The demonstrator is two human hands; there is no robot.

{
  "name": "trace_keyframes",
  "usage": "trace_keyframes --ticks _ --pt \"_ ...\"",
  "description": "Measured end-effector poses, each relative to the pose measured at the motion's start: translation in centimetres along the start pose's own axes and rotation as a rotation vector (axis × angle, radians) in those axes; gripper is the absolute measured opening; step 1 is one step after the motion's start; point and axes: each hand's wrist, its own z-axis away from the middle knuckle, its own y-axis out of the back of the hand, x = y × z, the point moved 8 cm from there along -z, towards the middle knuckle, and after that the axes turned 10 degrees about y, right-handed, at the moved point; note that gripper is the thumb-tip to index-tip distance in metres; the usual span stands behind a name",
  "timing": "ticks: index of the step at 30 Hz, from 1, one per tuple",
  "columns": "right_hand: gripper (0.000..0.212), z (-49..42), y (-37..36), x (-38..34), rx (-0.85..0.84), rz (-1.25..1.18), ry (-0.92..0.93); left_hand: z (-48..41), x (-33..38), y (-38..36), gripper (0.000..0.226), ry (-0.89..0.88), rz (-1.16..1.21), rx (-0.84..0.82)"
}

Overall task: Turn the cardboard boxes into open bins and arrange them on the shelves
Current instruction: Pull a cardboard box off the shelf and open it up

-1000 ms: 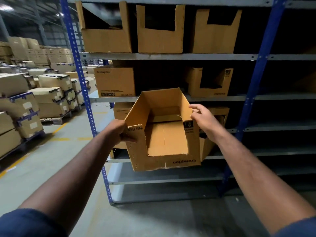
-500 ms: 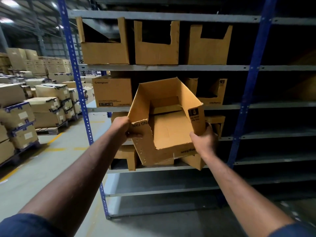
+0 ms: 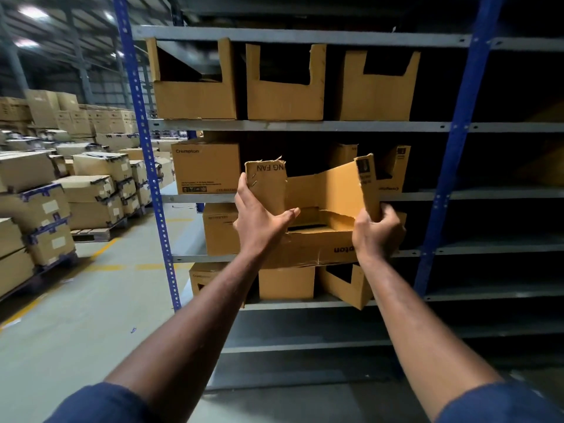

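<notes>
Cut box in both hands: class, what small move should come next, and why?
Probably push the box forward onto the shelf behind it. The left hand and right hand grip its front corners, its base about level with that shelf's edge, and it faces the space right of the closed carton.

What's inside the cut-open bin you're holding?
Inside the brown cut-front cardboard bin, only bare cardboard shows: inner walls and a strip of floor. Its front lip and the left grip cover the near floor, so small contents cannot be ruled out.
</notes>
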Motion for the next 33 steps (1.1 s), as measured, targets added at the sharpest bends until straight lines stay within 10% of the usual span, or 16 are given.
trace_keyframes --ticks 33 --pt "0.031 -3.0 -15.6 5.5 -0.038 -0.082 0.077 -13.3 -4.7 -3.1 0.107 -0.21 0.06 0.192"
